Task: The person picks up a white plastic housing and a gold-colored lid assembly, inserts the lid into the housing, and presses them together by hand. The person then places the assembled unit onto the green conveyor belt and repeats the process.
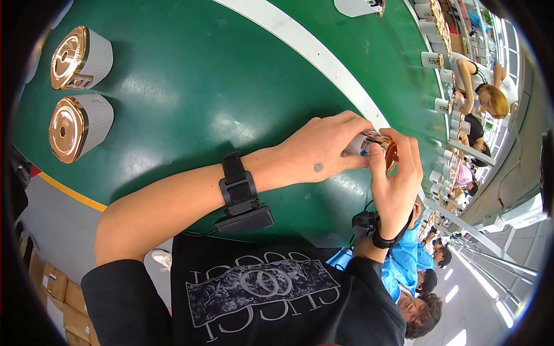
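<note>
Both hands grip one small unit with a white ribbed body (356, 144) and a shiny copper-gold top (393, 157). My left hand (326, 147) wraps its fingers and thumb around the white body. On the other side, my right hand (397, 173) curls over the copper-gold top, thumb near a small blue detail on the side. Much of the unit is hidden behind my fingers, and its exact kind cannot be told. A black strap with a box-shaped device (245, 216) circles my left wrist; another strap (392, 236) is on my right.
Two similar units, an upper one (98, 57) and a lower one (95, 124), stand at the left of the green table (173, 86). A white strip (311, 49) crosses it. Co-workers (487, 86) and more units line the right. Cardboard boxes (55, 282) lie lower left.
</note>
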Action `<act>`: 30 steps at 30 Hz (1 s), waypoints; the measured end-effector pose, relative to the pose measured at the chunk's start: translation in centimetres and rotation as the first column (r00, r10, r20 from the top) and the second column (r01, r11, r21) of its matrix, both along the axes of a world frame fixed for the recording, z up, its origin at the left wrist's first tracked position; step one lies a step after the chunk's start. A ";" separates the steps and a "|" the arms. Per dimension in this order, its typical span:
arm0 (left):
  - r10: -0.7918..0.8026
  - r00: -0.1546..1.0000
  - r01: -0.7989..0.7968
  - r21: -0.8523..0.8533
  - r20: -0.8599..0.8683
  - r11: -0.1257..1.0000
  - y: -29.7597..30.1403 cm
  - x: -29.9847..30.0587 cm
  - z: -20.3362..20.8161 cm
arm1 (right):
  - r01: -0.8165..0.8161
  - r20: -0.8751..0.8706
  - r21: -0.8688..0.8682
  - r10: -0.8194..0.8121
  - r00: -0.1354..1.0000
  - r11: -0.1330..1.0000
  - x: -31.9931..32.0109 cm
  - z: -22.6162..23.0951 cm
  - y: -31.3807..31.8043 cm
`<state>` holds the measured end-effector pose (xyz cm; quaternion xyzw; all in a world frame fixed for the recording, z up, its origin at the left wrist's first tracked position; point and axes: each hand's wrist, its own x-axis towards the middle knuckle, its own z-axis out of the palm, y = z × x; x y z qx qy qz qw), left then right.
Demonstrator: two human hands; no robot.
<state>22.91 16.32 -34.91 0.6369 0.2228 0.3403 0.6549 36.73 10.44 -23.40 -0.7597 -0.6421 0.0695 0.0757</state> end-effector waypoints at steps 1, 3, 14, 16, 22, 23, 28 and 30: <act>-0.003 1.000 0.003 -0.001 0.003 1.000 0.0 0.0 0.0 | -0.036 0.005 0.020 0.036 0.999 0.999 0.1 -0.1 0.0; -0.005 1.000 0.005 -0.003 0.006 1.000 0.0 0.0 0.0 | -0.108 0.016 0.059 0.108 0.994 0.992 0.3 -0.5 -0.1; -0.017 1.000 0.017 -0.017 0.019 1.000 0.0 0.0 -0.5 | -0.149 -0.226 0.001 0.146 0.963 0.989 1.2 -1.2 -0.2; -0.027 1.000 0.027 -0.034 0.003 0.999 0.1 -0.1 -0.4 | -0.142 -0.243 0.002 0.138 0.960 0.990 1.2 -1.1 -0.3; -0.047 0.999 0.047 -0.031 -0.004 0.998 0.2 -0.1 0.1 | -0.185 -0.210 0.030 0.187 0.960 0.982 1.6 -1.5 -0.9; -0.049 0.999 0.048 -0.033 -0.007 0.998 0.2 -0.2 0.1 | -0.175 -0.212 0.031 0.177 0.961 0.984 1.7 -1.6 -0.9; -0.119 0.990 0.117 -0.029 -0.080 0.993 0.6 -0.3 0.4 | -0.222 -0.181 0.152 0.248 0.952 0.963 2.4 -3.4 -0.9; -0.111 0.991 0.112 -0.001 -0.074 0.994 0.6 -0.3 0.3 | -0.205 -0.201 0.221 0.250 0.947 0.953 2.7 -4.0 -1.1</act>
